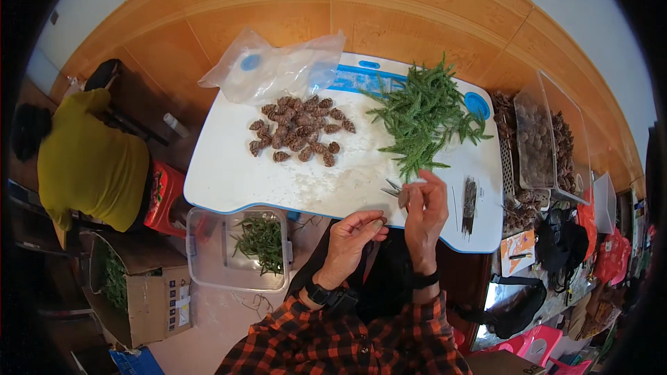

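My left hand (pixel 353 242) is just off the near edge of the white table, thumb and fingertips pinched together. Whatever they pinch is too small to make out. My right hand (pixel 426 217) is raised over the same edge with its fingers closed, a small brownish shape at the fingertips that I cannot identify. Beside those fingertips show the metal tips of a pliers-like tool (pixel 392 186); whether the hand holds it is hidden. Brown pine cones (pixel 299 128) are heaped left of centre. Green artificial sprigs (pixel 424 111) form a pile beyond my right hand. Thin dark wires (pixel 470 205) lie to its right.
A clear plastic bag (pixel 278 69) covers the table's far left corner. Below left are a clear bin (pixel 198 264) with greenery and a cardboard box (pixel 160 302). More cones fill containers at right, near a clear tub (pixel 535 139). A person in yellow (pixel 94 160) sits at left.
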{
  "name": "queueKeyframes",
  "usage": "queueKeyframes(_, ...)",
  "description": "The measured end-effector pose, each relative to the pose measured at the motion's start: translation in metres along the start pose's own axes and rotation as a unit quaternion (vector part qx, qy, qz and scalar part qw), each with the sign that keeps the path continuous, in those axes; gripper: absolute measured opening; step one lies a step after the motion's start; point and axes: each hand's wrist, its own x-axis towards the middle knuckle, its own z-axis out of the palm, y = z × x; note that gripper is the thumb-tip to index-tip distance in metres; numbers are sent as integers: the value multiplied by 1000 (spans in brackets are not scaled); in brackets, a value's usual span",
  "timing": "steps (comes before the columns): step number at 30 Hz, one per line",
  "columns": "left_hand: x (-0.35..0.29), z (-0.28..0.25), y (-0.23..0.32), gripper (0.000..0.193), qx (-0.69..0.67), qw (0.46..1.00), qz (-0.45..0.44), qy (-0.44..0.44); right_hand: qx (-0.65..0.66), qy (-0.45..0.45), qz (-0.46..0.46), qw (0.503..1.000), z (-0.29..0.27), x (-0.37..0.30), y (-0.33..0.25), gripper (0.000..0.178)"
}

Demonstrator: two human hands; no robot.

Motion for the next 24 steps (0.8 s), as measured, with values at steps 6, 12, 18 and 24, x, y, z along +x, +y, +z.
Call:
queueKeyframes(6,-2,-1,2,25,8,1000,-17,-16,-193,-51,-52,978,3,32,31,9)
queueKeyframes(12,-1,-4,-1,24,6,1000,-22,-16,-31,-27,63,997,-8,38,18,12)
queueKeyframes(18,0,-2,1,24,10,999,-41,-21,332,-16,200,922,-34,40,-8,12)
queueKeyframes(24,12,7,13,28,-34,998,-24,-42,441,-112,196,868,-48,24,-12,12)
